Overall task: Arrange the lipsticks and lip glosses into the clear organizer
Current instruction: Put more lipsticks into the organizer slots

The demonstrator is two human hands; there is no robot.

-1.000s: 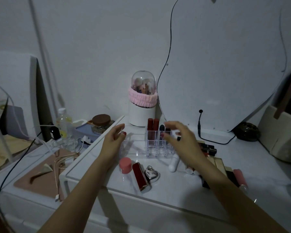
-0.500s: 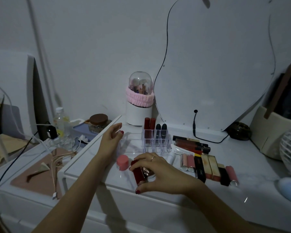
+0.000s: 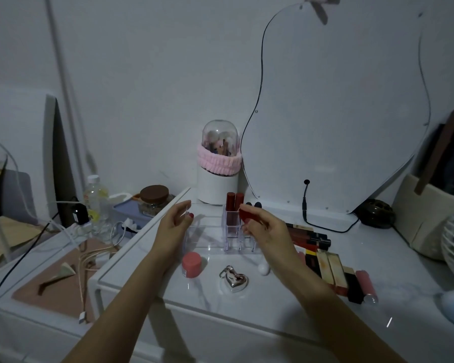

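Right now the right hand [image 3: 266,229] has its fingers curled round a dark red lipstick [image 3: 247,215] and holds it just above the clear organizer [image 3: 231,231], likely so it can drop straight down into a free slot. Two tall red tubes [image 3: 234,203] and two dark-capped ones [image 3: 253,204] stand upright in the organizer's back slots. The left hand [image 3: 174,226] rests against the organizer's left side with loosely bent fingers, probably to stop the light plastic box from sliding; I cannot tell if it truly grips it. The organizer is see-through and hard, with square walls. To its right lie more lipsticks and glosses [image 3: 333,268] in a row, long and boxy, some gold, some black. In front of it sit a round pink pot [image 3: 192,264], a shiny silver heart [image 3: 234,280] and a small white ball-shaped cap [image 3: 263,269].
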